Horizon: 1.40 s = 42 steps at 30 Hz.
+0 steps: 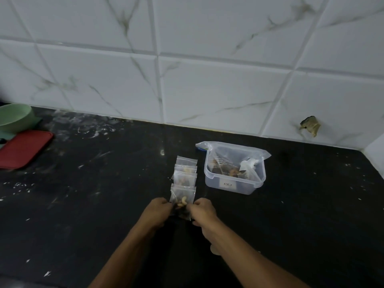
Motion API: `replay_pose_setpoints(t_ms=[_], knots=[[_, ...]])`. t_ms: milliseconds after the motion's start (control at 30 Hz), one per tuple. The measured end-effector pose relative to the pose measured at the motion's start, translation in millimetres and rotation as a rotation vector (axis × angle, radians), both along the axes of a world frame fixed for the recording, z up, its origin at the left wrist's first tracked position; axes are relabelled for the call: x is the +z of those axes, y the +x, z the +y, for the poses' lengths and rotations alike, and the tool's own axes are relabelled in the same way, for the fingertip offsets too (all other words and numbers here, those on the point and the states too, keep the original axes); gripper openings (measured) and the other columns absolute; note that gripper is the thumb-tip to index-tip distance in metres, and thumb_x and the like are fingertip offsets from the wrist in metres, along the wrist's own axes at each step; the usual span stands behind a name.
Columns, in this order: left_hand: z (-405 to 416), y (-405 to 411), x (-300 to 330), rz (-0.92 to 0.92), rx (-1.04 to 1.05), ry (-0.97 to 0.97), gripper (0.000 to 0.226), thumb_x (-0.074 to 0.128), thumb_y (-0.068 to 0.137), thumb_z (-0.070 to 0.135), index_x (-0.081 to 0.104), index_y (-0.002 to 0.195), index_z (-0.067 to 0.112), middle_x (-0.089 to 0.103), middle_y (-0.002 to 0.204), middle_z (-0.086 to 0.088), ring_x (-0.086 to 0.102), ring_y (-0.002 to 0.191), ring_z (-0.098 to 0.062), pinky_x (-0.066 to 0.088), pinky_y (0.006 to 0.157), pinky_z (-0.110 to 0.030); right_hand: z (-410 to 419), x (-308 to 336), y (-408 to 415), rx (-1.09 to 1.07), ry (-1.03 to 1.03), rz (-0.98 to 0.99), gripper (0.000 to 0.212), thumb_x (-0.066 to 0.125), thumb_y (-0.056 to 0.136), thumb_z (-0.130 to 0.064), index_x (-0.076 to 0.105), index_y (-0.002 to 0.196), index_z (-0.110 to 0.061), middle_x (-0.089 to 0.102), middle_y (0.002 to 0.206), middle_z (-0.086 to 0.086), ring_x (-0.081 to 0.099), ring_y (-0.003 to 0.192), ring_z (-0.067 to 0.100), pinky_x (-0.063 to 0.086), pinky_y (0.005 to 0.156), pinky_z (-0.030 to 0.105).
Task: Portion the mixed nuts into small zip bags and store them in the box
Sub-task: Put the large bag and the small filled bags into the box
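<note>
A small clear zip bag (182, 199) with cashews and dark nuts lies on the black counter (104, 204), nearest to me. My left hand (159, 210) pinches its left edge and my right hand (202, 210) pinches its right edge. Behind it, several more small filled zip bags (185, 171) lie in an overlapping row. To the right stands a clear plastic box (234, 181) without a lid. Inside the box sits a large clear bag (228, 156) of mixed nuts, its open top sticking out over the rim.
A red lid (22, 148) lies at the far left, with a green bowl (14, 119) behind it. The white tiled wall (207, 80) runs along the counter's back edge. White crumbs and smears dot the counter.
</note>
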<state>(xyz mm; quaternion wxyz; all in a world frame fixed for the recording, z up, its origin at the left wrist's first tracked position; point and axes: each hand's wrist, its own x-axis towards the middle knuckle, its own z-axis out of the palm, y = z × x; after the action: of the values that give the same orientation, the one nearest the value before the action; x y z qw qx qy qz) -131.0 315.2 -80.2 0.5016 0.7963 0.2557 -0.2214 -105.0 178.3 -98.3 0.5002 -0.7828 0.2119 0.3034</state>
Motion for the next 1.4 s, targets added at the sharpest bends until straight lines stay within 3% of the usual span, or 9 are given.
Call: replay_pose_setpoints(t_ms=[167, 300, 433, 567, 767, 967, 1100, 1200, 1400], knots=[[-4, -4, 0, -0.02, 0.014, -0.021, 0.022, 0.047, 0.095, 0.013, 0.066, 0.095, 0.003, 0.057, 0.074, -0.007, 0.051, 0.064, -0.016, 0.04, 0.056, -0.027, 4, -5, -6, -0.031, 0.07, -0.028, 0.024, 0.068, 0.087, -0.033, 0.062, 0.102, -0.017, 0.069, 0.099, 0.007, 0.064, 0.08, 0.014, 0.049, 0.06, 0.026], [-7, -13, 8, -0.05, -0.007, -0.078, 0.021, 0.047, 0.097, 0.009, 0.067, 0.092, 0.013, 0.068, 0.071, 0.001, 0.057, 0.053, -0.007, 0.042, 0.053, -0.023, 3, 2, -12, 0.032, 0.2, -0.081, 0.016, 0.071, 0.086, -0.032, 0.068, 0.098, -0.021, 0.072, 0.095, 0.002, 0.069, 0.088, 0.015, 0.057, 0.081, 0.032], [-16, -18, 27, -0.217, -0.059, -0.092, 0.03, 0.046, 0.095, 0.004, 0.063, 0.105, 0.027, 0.069, 0.096, -0.001, 0.067, 0.081, -0.014, 0.054, 0.071, -0.03, -8, 31, -8, 0.108, 0.214, -0.202, 0.033, 0.068, 0.086, -0.018, 0.059, 0.116, -0.029, 0.067, 0.108, -0.004, 0.066, 0.097, 0.011, 0.057, 0.088, 0.037], [-36, 2, 62, -0.425, -0.167, -0.125, 0.037, 0.046, 0.095, 0.001, 0.061, 0.096, 0.035, 0.067, 0.099, 0.001, 0.066, 0.092, -0.014, 0.054, 0.081, -0.031, -32, 77, 12, 0.112, 0.203, -0.299, 0.029, 0.065, 0.089, -0.03, 0.054, 0.115, -0.031, 0.063, 0.11, -0.003, 0.065, 0.097, 0.013, 0.058, 0.083, 0.036], [-86, 57, 87, -0.587, -0.315, -0.145, 0.029, 0.043, 0.097, 0.004, 0.061, 0.115, 0.017, 0.066, 0.106, -0.005, 0.064, 0.096, -0.017, 0.054, 0.084, -0.029, -83, 117, 64, -0.07, 0.065, -0.379, 0.016, 0.053, 0.096, -0.024, 0.065, 0.104, -0.016, 0.069, 0.1, 0.012, 0.071, 0.087, 0.025, 0.062, 0.075, 0.04], [-119, 118, 75, -0.462, -0.424, -0.124, 0.028, 0.043, 0.096, 0.01, 0.066, 0.111, 0.013, 0.069, 0.097, -0.007, 0.065, 0.087, -0.017, 0.052, 0.073, -0.027, -124, 114, 105, -0.131, -0.018, -0.313, 0.015, 0.054, 0.089, -0.006, 0.068, 0.092, -0.005, 0.07, 0.095, 0.02, 0.072, 0.082, 0.029, 0.062, 0.072, 0.04], [-128, 140, 57, -0.306, -0.53, -0.093, 0.028, 0.041, 0.094, 0.005, 0.067, 0.103, 0.001, 0.07, 0.095, -0.019, 0.066, 0.083, -0.026, 0.055, 0.078, -0.041, -130, 95, 113, -0.056, -0.174, -0.25, 0.013, 0.052, 0.09, -0.006, 0.065, 0.086, -0.009, 0.068, 0.087, 0.015, 0.071, 0.082, 0.03, 0.061, 0.075, 0.045], [-134, 146, 47, -0.213, -0.612, -0.048, 0.027, 0.043, 0.092, 0.004, 0.067, 0.104, 0.0, 0.064, 0.087, -0.01, 0.056, 0.077, -0.015, 0.047, 0.069, -0.027, -131, 80, 117, 0.031, -0.316, -0.223, 0.013, 0.054, 0.092, -0.013, 0.063, 0.087, -0.005, 0.066, 0.074, 0.012, 0.069, 0.073, 0.027, 0.061, 0.074, 0.041], [-143, 155, 37, -0.124, -0.739, 0.047, 0.027, 0.045, 0.098, 0.012, 0.064, 0.115, 0.005, 0.063, 0.115, -0.013, 0.057, 0.108, -0.025, 0.045, 0.091, -0.034, -128, 67, 121, 0.256, -0.529, -0.207, 0.012, 0.059, 0.09, -0.015, 0.058, 0.079, -0.011, 0.061, 0.074, 0.006, 0.06, 0.069, 0.018, 0.051, 0.066, 0.03]])
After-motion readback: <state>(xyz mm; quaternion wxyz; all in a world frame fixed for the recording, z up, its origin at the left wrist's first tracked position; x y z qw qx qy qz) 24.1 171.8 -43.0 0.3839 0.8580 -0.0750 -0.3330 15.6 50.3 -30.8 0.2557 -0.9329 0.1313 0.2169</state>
